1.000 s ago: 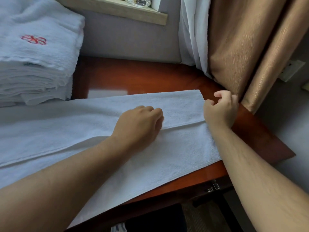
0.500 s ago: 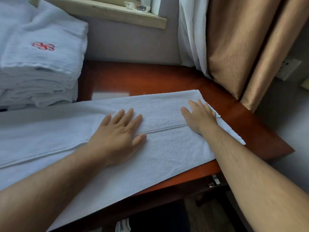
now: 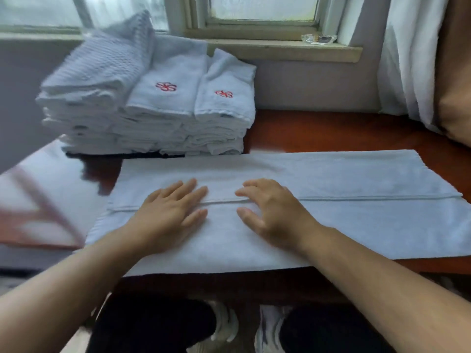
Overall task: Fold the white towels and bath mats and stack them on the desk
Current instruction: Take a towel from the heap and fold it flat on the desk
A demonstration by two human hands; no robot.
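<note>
Lying uncurled, left hand [image 3: 170, 212] and right hand [image 3: 275, 212] press towel [image 3: 356, 220] on reddish desk [image 3: 331, 133] below window [image 3: 262, 8].

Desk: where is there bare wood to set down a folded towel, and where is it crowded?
Free: the desk strip between stack, curtain and spread towel; also the glossy corner left of that towel. Crowded: the front, where left hand and right hand rest on the towel.
</note>
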